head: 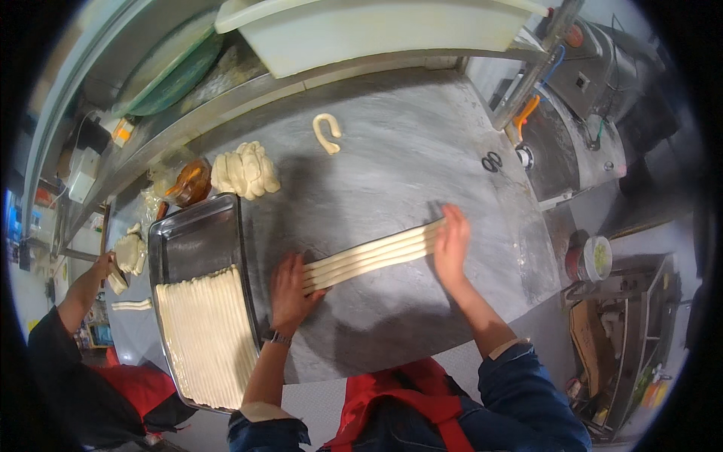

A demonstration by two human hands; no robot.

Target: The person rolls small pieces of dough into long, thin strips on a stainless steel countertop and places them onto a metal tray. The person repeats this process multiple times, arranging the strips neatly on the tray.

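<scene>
Several long dough strips (370, 257) lie side by side across the grey worktop (390, 169), tilted up towards the right. My left hand (292, 294) covers their left ends, fingers curled over them and the thumb along the near edge. At the other end my right hand (452, 246) holds the strips under its fingers. Left of my left hand stands a dark metal baking tray (195, 243), its nearer part filled with a tight row of dough strips (206, 333). A pile of dough pieces (245, 169) sits behind the tray.
One curved dough piece (326, 134) rests farther back. Black-handled scissors (491, 162) lie near the right edge. A bowl of brown liquid (193, 182) stands by the pile. A co-worker's hand (104, 265) holds dough at far left. A white tub (384, 34) sits on the shelf above.
</scene>
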